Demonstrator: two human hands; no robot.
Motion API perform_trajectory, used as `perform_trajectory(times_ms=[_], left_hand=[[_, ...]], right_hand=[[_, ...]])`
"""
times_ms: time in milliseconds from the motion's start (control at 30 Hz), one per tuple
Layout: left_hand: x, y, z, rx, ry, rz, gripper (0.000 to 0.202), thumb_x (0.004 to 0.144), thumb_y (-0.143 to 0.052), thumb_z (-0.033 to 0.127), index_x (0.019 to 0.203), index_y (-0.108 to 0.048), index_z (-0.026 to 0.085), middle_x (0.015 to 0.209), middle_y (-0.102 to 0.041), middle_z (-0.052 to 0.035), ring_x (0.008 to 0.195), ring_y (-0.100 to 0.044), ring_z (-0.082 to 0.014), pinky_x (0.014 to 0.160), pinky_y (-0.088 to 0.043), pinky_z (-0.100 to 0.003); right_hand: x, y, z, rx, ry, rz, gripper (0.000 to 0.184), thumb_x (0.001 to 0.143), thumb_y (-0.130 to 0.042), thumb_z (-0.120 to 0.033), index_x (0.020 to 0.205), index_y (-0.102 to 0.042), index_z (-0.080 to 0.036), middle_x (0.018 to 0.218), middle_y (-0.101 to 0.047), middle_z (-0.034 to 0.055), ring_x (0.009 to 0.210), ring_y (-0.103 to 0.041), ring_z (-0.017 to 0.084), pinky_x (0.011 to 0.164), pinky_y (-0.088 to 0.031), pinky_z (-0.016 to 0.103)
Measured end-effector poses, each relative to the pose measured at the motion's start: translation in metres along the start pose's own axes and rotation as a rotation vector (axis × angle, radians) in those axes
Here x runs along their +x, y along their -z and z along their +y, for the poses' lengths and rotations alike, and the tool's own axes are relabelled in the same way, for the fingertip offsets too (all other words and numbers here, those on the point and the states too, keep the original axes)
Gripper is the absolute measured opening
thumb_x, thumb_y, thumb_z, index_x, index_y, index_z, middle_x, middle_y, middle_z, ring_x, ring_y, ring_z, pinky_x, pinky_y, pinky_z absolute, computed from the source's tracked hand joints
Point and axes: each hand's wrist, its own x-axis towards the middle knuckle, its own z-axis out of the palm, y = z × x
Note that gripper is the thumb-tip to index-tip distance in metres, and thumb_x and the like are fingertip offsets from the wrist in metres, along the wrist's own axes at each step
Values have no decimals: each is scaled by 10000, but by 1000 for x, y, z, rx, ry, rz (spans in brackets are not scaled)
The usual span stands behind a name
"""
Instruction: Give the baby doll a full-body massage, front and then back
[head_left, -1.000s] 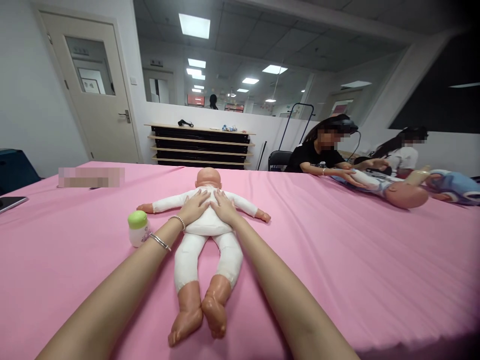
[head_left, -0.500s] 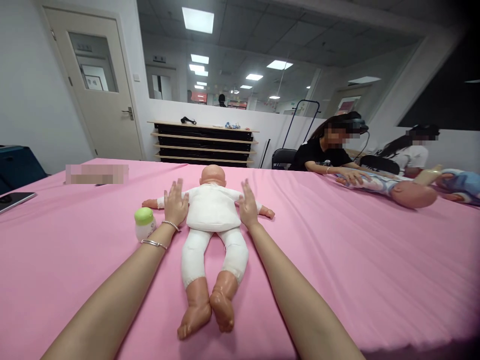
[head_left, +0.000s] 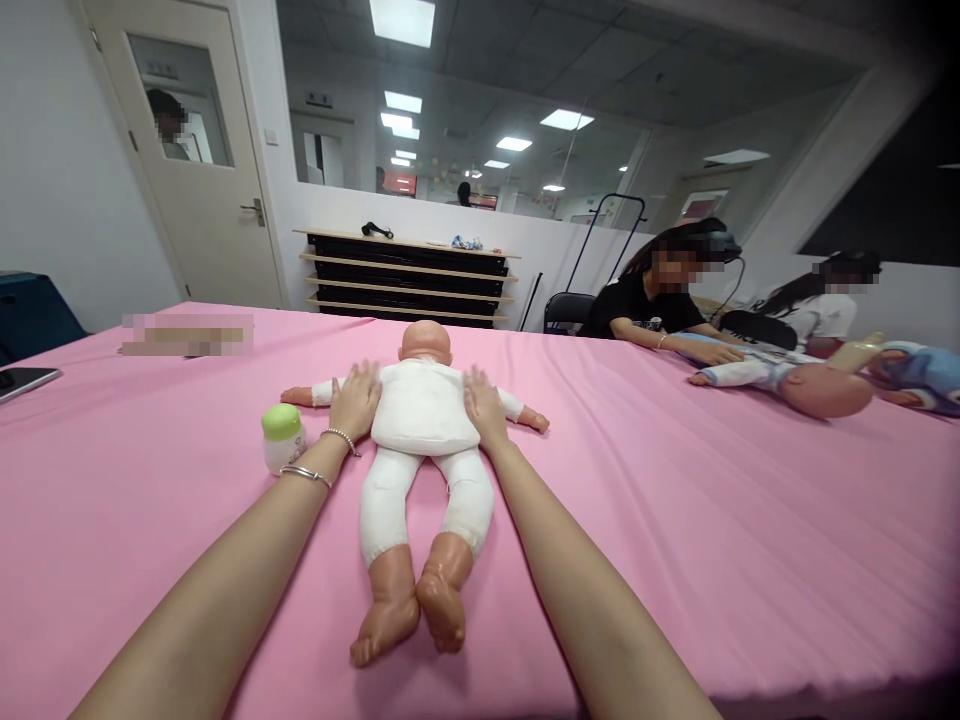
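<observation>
The pink-sheeted table (head_left: 675,560) fills the foreground of the room, with a glazed door (head_left: 196,170) and a low black-and-wood shelf unit (head_left: 405,275) beyond it. A baby doll (head_left: 418,400) is laid along the table, head pointing away, limbs spread, and apparently face down. The left grip (head_left: 354,402) is held flat and open, fingers spread, on the doll's side by the shoulder. The right grip (head_left: 484,405) is equally open, its palm against the opposite flank. Neither is closed on anything. A small bottle with a green cap (head_left: 283,438) stands just beside the left wrist. Further along the table, a second doll (head_left: 829,390) is touched by a co-worker's hand (head_left: 712,352).

The doll is judged to be light, with a soft padded cloth body that should yield under the palms. Its vinyl head and feet appear stiffer and smoother. The torso seems the surest place to take hold, from both sides, with the head supported.
</observation>
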Motion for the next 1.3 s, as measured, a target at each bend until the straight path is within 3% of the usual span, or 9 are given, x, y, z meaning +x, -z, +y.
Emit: perform_trajectory(times_ms=[100,233,367,533,700,833,1033,1167,1300], left_hand=[[-1,-5,-2,76,61,-143,482,918,-250,332,1356,-413,214,1432,-363,-26,1374,-199,-238,1094,-52,-593],[-2,-3,-8,114,352,79,500,883,-299,288,1326,-444,108,1465,-282,-95,1391,-126,-262,1086,-63,-607],[0,2,-9,71,318,210,561,887,-285,281,1407,-293,70,1485,-219,-122,1393,-121,-252,1100,-111,-569],[1,-4,-5,53,-75,-193,501,924,-217,292,1396,-337,176,1446,-339,-48,1361,-243,-208,1120,-135,-501],[-3,-3,-6,144,206,-47,492,904,-282,322,1344,-426,154,1474,-272,-86,1388,-124,-289,1082,-69,-607],[0,-1,-5,16,208,181,607,876,-315,274,1420,-230,17,1487,-202,-162,1382,-172,-241,1124,-197,-426],[1,-6,-5,50,-18,-197,503,922,-225,310,1395,-346,190,1457,-316,-64,1375,-204,-226,1109,-97,-545],[-3,-3,-6,126,278,9,558,905,-280,387,1395,-343,129,1502,-159,-122,1394,-95,-284,1076,-60,-611],[0,1,-3,12,117,48,568,920,-228,357,1441,-223,132,1501,-184,-91,1393,-131,-231,1103,-117,-549]], right_hand=[[-1,-3,0,-50,-119,-76,451,914,-236,-277,1267,-500,-181,1374,-440,83,1308,-343,202,1101,-184,458],[-3,5,4,-105,-487,228,469,892,-267,-283,1219,-530,-73,1396,-372,193,1345,-247,304,1069,-124,571],[-1,8,0,3,-208,224,555,903,-228,-303,1408,-282,-79,1491,-208,118,1396,-137,207,1127,-111,456],[-2,3,-7,46,-19,-255,508,932,-171,-334,1402,-321,-213,1467,-294,20,1367,-238,150,1140,-95,424],[-4,3,-1,-86,-389,37,549,911,-245,-344,1378,-351,-75,1484,-220,126,1387,-174,240,1121,-68,504],[1,-2,3,86,-139,71,557,910,-207,-308,1431,-234,-115,1515,-112,85,1407,-104,193,1125,-147,445],[1,-7,0,1,-78,-202,508,921,-219,-299,1402,-325,-177,1466,-293,49,1377,-219,184,1134,-101,464],[-1,-2,1,-82,-398,80,512,902,-221,-234,1356,-391,-68,1458,-289,128,1380,-199,234,1127,-87,492],[1,-1,-1,22,-148,107,535,902,-205,-240,1408,-299,-92,1486,-238,78,1390,-176,167,1141,-149,381]])
